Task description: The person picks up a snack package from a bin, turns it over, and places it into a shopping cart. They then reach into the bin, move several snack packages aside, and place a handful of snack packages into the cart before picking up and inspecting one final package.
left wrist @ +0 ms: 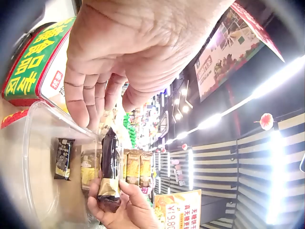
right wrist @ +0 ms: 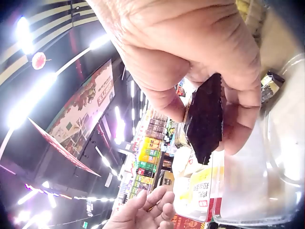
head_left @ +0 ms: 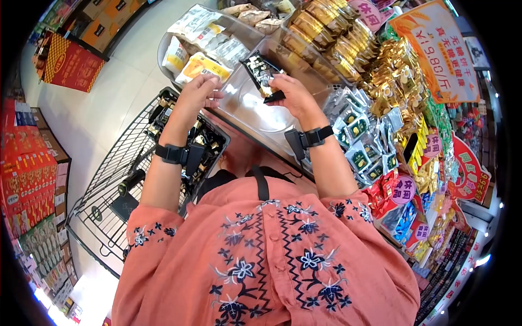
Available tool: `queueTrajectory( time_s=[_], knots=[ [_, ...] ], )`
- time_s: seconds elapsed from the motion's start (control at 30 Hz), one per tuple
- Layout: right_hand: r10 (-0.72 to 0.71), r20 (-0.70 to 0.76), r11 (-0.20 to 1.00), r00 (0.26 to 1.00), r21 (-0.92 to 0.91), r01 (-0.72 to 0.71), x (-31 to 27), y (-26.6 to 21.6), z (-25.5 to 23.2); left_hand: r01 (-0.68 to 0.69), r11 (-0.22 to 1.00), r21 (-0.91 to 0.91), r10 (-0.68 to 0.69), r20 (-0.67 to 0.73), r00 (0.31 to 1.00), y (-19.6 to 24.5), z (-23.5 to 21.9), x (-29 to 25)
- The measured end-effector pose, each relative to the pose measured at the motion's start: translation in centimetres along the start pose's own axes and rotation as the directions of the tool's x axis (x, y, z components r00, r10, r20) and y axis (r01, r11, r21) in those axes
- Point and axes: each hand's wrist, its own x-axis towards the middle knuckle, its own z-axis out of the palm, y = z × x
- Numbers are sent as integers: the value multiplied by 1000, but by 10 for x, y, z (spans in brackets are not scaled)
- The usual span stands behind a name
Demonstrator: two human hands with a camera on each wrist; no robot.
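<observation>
My right hand (head_left: 296,98) pinches a black and gold wrapped snack (head_left: 262,75) between thumb and fingers, above a clear plastic bin (head_left: 244,111). In the right wrist view the dark end of the packet (right wrist: 206,119) shows between the fingers of the right hand (right wrist: 190,62). My left hand (head_left: 198,100) is held in the air left of the packet, fingers loosely bent, with nothing in it. The left wrist view shows another black packet (left wrist: 64,158) lying inside the bin, apart from the held one (left wrist: 110,167).
A wire shopping cart (head_left: 103,217) with black packets in it stands at the left. White and yellow packs (head_left: 204,68) fill the bin section beyond my left hand. Gold-wrapped snacks (head_left: 399,76) and green-and-silver packets (head_left: 361,141) lie to the right, below an orange price sign (head_left: 437,51).
</observation>
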Motion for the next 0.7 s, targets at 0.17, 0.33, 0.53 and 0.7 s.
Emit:
queueTrajectory(
  time_s=[0.17,0.33,0.53,0.7],
  knots=[
    [22,-37,999,999,-30,-23,7,8,-6,10,999,-46,-8,53,999,-2,14,7],
    [48,-69,994,996,-92,-55,16,13,-16,69,997,-43,-62,141,988,-5,41,28],
    [38,-193,966,981,-242,-85,40,25,-36,152,988,3,-148,252,956,-27,66,64],
    [-111,-343,857,933,-508,-85,79,50,-57,244,969,33,-242,308,920,-56,82,103]
  ],
)
